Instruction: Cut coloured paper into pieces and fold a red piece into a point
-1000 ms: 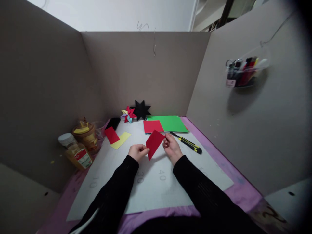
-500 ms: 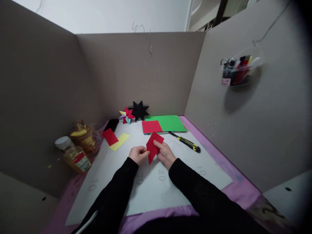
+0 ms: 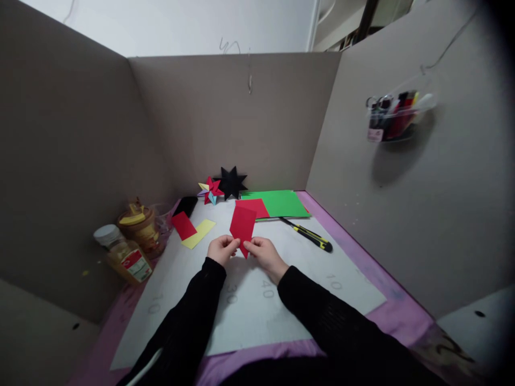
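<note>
A folded piece of red paper (image 3: 243, 222) with a pointed lower end is held up between my two hands. My left hand (image 3: 222, 249) pinches its lower left edge between thumb and fingers. On the other side, my right hand (image 3: 266, 256) grips the lower right edge the same way. To the left lie a red paper piece (image 3: 184, 225) and a yellow paper strip (image 3: 199, 234), the red one partly over the yellow. Behind the held paper is a red sheet (image 3: 257, 207) on a green sheet (image 3: 285, 202). A black and yellow utility knife (image 3: 308, 235) lies to the right.
A bottle with a white cap (image 3: 124, 254) and a brown jar (image 3: 140, 228) stand at the left wall. A black phone-like object (image 3: 185, 206), a multicoloured paper star (image 3: 211, 190) and a black star (image 3: 232, 182) are at the back. A clear tool holder (image 3: 396, 118) hangs on the right wall.
The red paper has turned more upright and moved slightly left and up. My right hand has shifted from its upper right side down to the lower edge, closer to my left hand.
</note>
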A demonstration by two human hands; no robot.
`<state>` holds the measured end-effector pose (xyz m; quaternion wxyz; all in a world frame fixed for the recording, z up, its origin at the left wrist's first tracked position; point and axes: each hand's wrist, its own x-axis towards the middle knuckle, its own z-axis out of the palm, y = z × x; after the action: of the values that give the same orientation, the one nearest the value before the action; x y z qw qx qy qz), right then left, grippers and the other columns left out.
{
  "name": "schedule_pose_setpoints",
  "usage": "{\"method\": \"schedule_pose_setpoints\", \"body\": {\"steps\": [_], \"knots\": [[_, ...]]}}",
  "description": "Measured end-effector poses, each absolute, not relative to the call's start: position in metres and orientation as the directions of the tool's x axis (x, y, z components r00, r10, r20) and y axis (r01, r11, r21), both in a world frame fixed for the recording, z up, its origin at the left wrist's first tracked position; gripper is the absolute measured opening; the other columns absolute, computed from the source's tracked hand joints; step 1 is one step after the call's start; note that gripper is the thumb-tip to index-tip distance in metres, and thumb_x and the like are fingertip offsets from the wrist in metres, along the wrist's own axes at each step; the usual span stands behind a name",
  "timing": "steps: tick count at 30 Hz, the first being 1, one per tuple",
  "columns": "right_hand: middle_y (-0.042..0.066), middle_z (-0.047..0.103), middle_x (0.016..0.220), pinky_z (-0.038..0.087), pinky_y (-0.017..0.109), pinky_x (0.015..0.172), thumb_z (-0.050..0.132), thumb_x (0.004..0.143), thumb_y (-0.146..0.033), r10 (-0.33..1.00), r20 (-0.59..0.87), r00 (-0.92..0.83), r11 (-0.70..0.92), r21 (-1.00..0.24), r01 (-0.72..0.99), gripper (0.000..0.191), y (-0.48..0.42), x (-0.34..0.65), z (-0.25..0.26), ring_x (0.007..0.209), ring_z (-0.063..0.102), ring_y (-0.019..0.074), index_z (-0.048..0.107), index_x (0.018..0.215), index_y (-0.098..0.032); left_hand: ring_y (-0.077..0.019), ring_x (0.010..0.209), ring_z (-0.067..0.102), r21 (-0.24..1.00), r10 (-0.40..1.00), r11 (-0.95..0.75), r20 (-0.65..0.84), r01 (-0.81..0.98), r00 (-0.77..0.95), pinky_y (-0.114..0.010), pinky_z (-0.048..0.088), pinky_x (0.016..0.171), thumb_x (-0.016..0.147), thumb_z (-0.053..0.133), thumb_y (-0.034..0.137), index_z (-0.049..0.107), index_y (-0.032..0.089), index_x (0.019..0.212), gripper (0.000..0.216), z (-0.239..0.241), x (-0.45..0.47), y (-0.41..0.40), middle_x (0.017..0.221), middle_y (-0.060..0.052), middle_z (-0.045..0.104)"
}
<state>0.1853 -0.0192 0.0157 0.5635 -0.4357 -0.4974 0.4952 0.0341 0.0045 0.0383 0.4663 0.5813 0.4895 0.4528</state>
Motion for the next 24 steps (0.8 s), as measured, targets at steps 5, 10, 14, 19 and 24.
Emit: {"method": "schedule_pose_setpoints", "body": {"steps": [5,10,14,19,24], "knots": [[-0.004,0.047,0.051,0.027,0.023,0.050,0.063,0.070,-0.042,0.991,0.135,-0.015,0.134,-0.990,-0.047,0.034,-0.0232,0.1791,0.0148,0.049,0.037,0.0079,0.049,0.054,-0.016,-0.0088,0.044,0.049,0.983,0.991,-0.109,0.097,0.145,0.087,-0.020,0.040,0.046,0.063,0.066,0.044,0.056,0.015,0.060,0.031,0.0379,0.0365,0.0017,0.047,0.004,0.052],[-0.003,0.050,0.054,0.029,0.022,0.050,0.064,0.069,-0.040,0.990,0.052,-0.128,0.045,-0.998,-0.052,0.030,-0.0274,0.1759,0.0155,0.050,0.040,0.0083,0.051,0.057,-0.016,-0.0082,0.044,0.048,0.990,0.993,-0.115,0.111,0.081,0.046,-0.020,0.038,0.045,0.064,0.067,0.040,0.055,0.015,0.060,0.028,0.0390,0.0339,0.0033,0.047,0.004,0.053],[-0.003,0.049,0.055,0.028,0.022,0.049,0.060,0.071,-0.040,0.985,0.073,-0.156,0.076,-0.997,0.010,0.028,-0.0288,0.1754,0.0191,0.050,0.038,0.0081,0.053,0.059,-0.015,-0.0078,0.044,0.048,0.997,0.997,-0.078,0.078,0.014,0.014,-0.019,0.039,0.045,0.063,0.069,0.039,0.055,0.015,0.059,0.028,0.0394,0.0333,0.0047,0.046,0.005,0.051],[-0.006,0.039,0.053,0.023,0.022,0.045,0.053,0.076,-0.039,0.979,0.072,-0.188,0.086,-0.994,0.067,0.025,-0.0286,0.1763,0.0205,0.046,0.031,0.0073,0.049,0.065,-0.017,-0.0079,0.044,0.048,0.996,0.997,-0.071,0.069,-0.056,-0.039,-0.019,0.040,0.046,0.060,0.070,0.040,0.056,0.015,0.059,0.029,0.0389,0.0357,0.0039,0.045,0.005,0.052],[-0.006,0.041,0.053,0.025,0.021,0.045,0.051,0.078,-0.036,0.973,0.080,-0.218,0.099,-0.992,0.079,0.022,-0.0268,0.1806,0.0216,0.047,0.032,0.0073,0.050,0.065,-0.017,-0.0080,0.045,0.048,0.995,0.995,-0.069,0.063,-0.075,-0.073,-0.020,0.041,0.046,0.058,0.072,0.040,0.057,0.013,0.060,0.030,0.0399,0.0396,0.0016,0.047,0.004,0.052]]}}
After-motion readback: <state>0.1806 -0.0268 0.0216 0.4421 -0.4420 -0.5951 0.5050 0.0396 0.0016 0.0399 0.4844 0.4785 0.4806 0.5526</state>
